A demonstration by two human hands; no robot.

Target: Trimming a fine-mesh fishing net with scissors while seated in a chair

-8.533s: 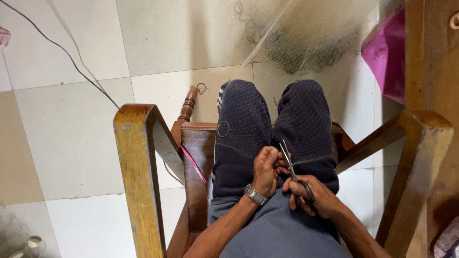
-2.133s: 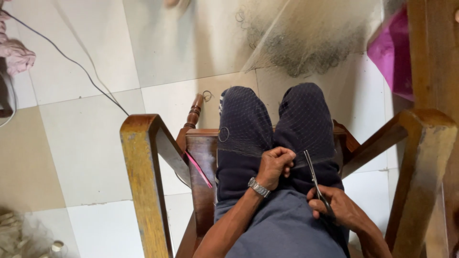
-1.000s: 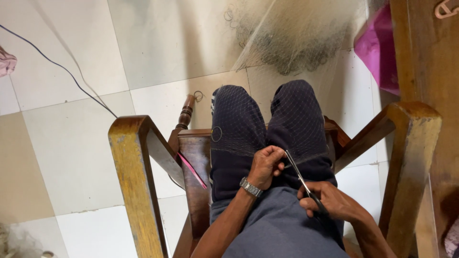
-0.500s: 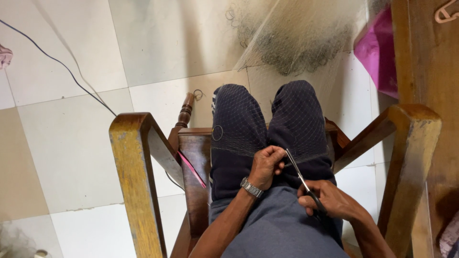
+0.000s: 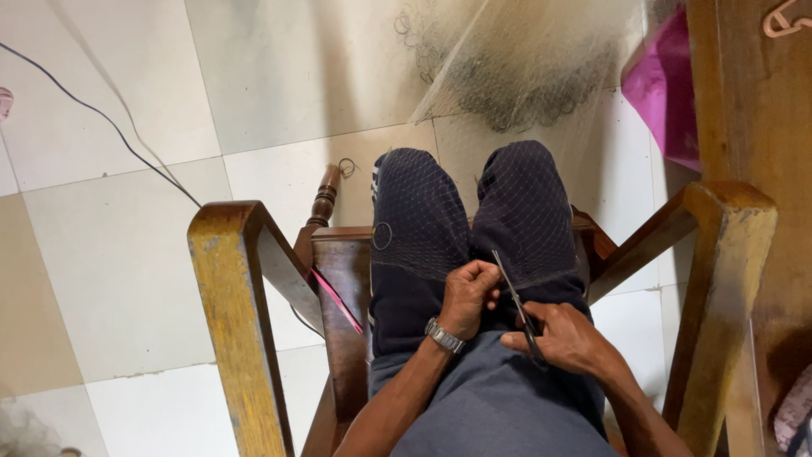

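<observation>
Item: fine pale mesh fishing net (image 5: 440, 228), draped over both knees, ahead of the 2 hands. Left hand (image 5: 469, 296) pinches its edge; right hand (image 5: 567, 338) grips slim metal scissors (image 5: 512, 296), blades pointing away toward the net.

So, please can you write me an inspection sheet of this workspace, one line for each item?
Surface: the lap of a seated person in a wooden armchair; dark trousers under the work.
Job's things: a fine fishing net draped over the knees and running out onto the floor; scissors with blades at the net's edge.
Clutter: a pink strip by the chair seat; a small ring on the floor.
Hands: left hand pinches the net; right hand holds the scissors.
Cables: one dark cable crossing the tiles.
Surroundings: pale floor tiles; magenta cloth; wooden furniture at the right.
</observation>
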